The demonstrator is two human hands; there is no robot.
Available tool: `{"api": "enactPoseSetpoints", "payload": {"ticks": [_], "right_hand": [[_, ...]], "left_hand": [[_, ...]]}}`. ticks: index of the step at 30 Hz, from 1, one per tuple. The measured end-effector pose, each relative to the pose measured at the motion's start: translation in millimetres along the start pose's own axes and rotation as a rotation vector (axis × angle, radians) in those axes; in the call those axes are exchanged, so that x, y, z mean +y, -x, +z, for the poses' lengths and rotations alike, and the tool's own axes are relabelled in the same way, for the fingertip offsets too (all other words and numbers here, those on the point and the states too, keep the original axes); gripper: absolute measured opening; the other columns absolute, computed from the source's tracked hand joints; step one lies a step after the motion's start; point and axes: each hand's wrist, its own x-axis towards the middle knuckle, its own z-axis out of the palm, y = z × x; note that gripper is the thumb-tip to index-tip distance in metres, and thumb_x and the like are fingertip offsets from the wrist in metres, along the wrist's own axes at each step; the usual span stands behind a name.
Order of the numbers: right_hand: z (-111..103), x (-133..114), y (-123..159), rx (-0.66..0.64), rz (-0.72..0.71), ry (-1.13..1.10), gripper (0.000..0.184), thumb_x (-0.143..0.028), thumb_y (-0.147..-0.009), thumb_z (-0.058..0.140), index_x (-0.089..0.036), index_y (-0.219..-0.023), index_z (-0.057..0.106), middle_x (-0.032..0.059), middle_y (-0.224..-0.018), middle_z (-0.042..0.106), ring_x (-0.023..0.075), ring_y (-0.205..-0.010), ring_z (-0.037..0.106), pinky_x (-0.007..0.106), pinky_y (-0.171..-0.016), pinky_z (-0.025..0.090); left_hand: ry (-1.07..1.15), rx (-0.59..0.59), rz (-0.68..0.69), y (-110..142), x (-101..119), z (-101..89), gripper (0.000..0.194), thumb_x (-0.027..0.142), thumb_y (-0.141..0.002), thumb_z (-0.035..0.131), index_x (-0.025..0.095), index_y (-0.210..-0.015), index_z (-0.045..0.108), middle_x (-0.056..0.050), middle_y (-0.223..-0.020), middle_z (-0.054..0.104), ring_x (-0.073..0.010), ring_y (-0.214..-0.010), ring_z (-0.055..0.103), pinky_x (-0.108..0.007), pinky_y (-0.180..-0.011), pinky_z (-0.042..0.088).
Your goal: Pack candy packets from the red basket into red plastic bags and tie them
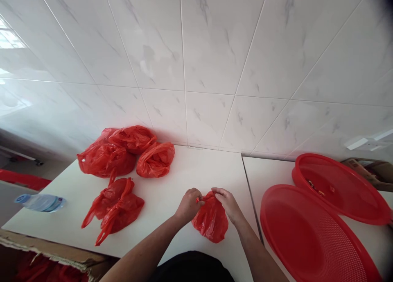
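A red plastic bag [211, 222] rests on the white table right in front of me, its body bulging toward my side. My left hand [190, 204] is closed on the gathered top of the bag at its left edge. On the other side, my right hand [226, 202] pinches the bag's upper right edge between thumb and fingers. What the bag contains is hidden. To the left of my hands lies another red plastic bag [121, 206] with its handles sticking out.
Several bunched red bags [106, 159] sit at the table's back left by the tiled wall. A water bottle [41, 203] lies at the left edge. Two red baskets [294, 228] occupy the right table. An open cardboard box [55, 249] is at lower left.
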Motion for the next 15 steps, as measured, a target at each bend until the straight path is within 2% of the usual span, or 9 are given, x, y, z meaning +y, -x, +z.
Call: {"api": "enactPoseSetpoints", "payload": {"ticks": [3,5,9,12,14,15], "right_hand": [[-15.3,22.2,-7.4,0.246,-0.018,0.225,0.034,-0.030,-0.079,0.051,-0.017,-0.108,0.065,0.0109,-0.117,0.065,0.0239,-0.111,0.060,0.038,-0.098,0.046],[-23.9,40.7,-10.3,0.310,-0.003,0.337,0.037,-0.031,-0.081,0.048,-0.016,-0.110,0.064,0.0116,-0.119,0.063,0.0233,-0.113,0.059,0.036,-0.099,0.045],[-29.6,67.8,-10.4,0.306,0.066,0.426,0.045,-0.034,-0.083,0.043,-0.012,-0.118,0.060,0.0137,-0.123,0.061,0.0233,-0.115,0.057,0.034,-0.098,0.046],[-31.9,74.3,-9.4,0.276,0.073,0.447,0.049,-0.036,-0.080,0.046,-0.010,-0.119,0.061,0.0159,-0.123,0.060,0.0250,-0.114,0.057,0.035,-0.099,0.045],[-38.5,75.7,-8.5,0.250,0.072,0.438,0.057,-0.040,-0.079,0.049,-0.011,-0.127,0.055,0.0160,-0.128,0.057,0.0249,-0.112,0.058,0.036,-0.095,0.047],[-43.5,76.6,-7.8,0.241,0.078,0.424,0.062,-0.043,-0.078,0.050,-0.012,-0.132,0.051,0.0163,-0.130,0.056,0.0248,-0.110,0.059,0.036,-0.094,0.048]], "left_hand": [[-0.090,-0.066,0.029,7.8,-16.4,-12.0,0.007,0.015,-0.072,0.056,0.021,-0.068,0.057,-0.006,-0.092,0.062,-0.0229,-0.093,0.054,-0.035,-0.082,0.041],[-0.184,-0.138,-0.007,15.4,-27.2,-20.2,0.007,0.015,-0.072,0.057,0.020,-0.068,0.058,-0.005,-0.091,0.063,-0.0223,-0.093,0.054,-0.034,-0.081,0.042],[-0.411,-0.334,-0.123,27.3,-38.7,-27.8,0.005,0.018,-0.071,0.059,0.021,-0.074,0.063,-0.004,-0.095,0.065,-0.0234,-0.092,0.057,-0.034,-0.076,0.045],[-0.506,-0.469,-0.152,25.9,-34.4,-25.9,0.009,0.020,-0.069,0.063,0.021,-0.077,0.066,-0.006,-0.095,0.066,-0.0257,-0.092,0.060,-0.035,-0.075,0.047],[-0.493,-0.452,-0.137,20.6,-26.0,-22.2,0.019,0.025,-0.069,0.065,0.022,-0.087,0.068,-0.007,-0.104,0.065,-0.0268,-0.099,0.059,-0.036,-0.080,0.048],[-0.465,-0.410,-0.113,17.3,-20.9,-19.2,0.031,0.030,-0.069,0.067,0.023,-0.099,0.067,-0.008,-0.115,0.062,-0.0278,-0.106,0.057,-0.037,-0.085,0.047]]}}
